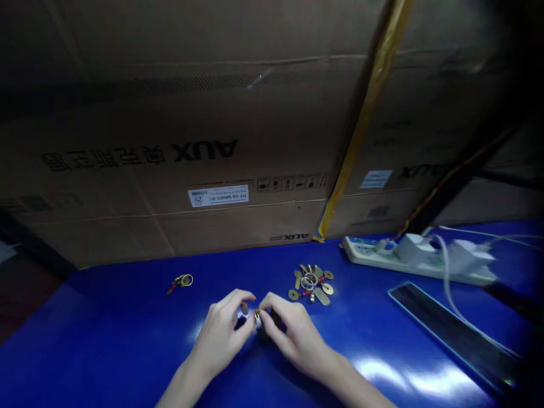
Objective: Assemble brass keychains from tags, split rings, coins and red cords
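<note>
Left hand [221, 335] and right hand [295, 337] are held together, a silver ring [258, 321] pinched in the fingers [272, 303], near brass tags [312, 285] on the tabletop [127, 340].

The left hand [221, 334] and the right hand [293, 334] are bare, with long, slim fingers [238, 296] whose nails are too small to make out. Behind each hand, a narrow wrist widens into a smooth, bare forearm: the left forearm [185, 385] and the right forearm [352, 385] both run past the lower edge of the view.
</note>
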The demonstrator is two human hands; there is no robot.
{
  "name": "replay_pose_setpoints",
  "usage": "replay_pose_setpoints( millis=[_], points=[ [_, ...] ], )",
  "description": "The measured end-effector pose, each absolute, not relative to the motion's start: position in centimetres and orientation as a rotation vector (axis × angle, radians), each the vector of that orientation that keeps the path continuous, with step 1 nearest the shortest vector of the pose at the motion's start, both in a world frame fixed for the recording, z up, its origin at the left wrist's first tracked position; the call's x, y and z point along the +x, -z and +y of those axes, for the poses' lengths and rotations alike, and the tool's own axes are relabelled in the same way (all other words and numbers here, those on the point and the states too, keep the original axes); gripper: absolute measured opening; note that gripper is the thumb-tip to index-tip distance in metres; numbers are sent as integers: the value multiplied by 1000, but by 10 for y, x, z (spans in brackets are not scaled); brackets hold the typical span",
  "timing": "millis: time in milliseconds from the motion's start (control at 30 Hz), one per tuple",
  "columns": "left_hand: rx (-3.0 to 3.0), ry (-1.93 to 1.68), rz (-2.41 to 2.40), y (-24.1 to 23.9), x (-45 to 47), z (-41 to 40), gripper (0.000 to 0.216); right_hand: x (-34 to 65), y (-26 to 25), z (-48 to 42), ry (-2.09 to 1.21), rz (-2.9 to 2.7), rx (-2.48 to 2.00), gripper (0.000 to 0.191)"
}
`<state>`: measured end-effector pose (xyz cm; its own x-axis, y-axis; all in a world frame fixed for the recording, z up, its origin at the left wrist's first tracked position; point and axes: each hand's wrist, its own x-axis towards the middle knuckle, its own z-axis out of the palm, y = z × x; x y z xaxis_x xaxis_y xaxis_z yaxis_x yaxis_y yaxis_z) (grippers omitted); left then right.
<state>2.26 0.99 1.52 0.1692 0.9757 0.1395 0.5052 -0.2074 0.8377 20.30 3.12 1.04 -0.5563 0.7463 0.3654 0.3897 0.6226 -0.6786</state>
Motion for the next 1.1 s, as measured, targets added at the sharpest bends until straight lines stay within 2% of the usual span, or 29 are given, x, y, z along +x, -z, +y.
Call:
replay_pose_setpoints(
  millis=[100, 200, 333, 500, 633, 800, 933, 1100],
  points=[
    [2109, -911, 1346, -15, 16, 8, 20, 203, -15, 32, -779, -2168, -902, 16],
    [2121, -971, 1381, -16, 20, 5, 22, 204, -17, 33, -764, -2163, -886, 16],
    [1715, -1031, 1453, -15, 33, 5, 29, 205, -16, 33, -656, -2185, -844, 14],
    [1266, -817, 1344, -6, 32, 13, 35, 204, -11, 33, -490, -2328, -738, 16],
    [1629, -945, 1395, -14, 21, 13, 16, 204, -10, 33, -631, -2317, -805, 14],
    [2065, -960, 1369, -25, 18, 8, 20, 204, -14, 32, -775, -2224, -845, 16],
    [1626, -1048, 1446, -11, 30, 9, 22, 205, -15, 34, -746, -2226, -850, 16],
    [998, -1076, 1266, 7, 37, 18, 38, 205, -14, 34, -747, -2246, -846, 16]
  ],
)
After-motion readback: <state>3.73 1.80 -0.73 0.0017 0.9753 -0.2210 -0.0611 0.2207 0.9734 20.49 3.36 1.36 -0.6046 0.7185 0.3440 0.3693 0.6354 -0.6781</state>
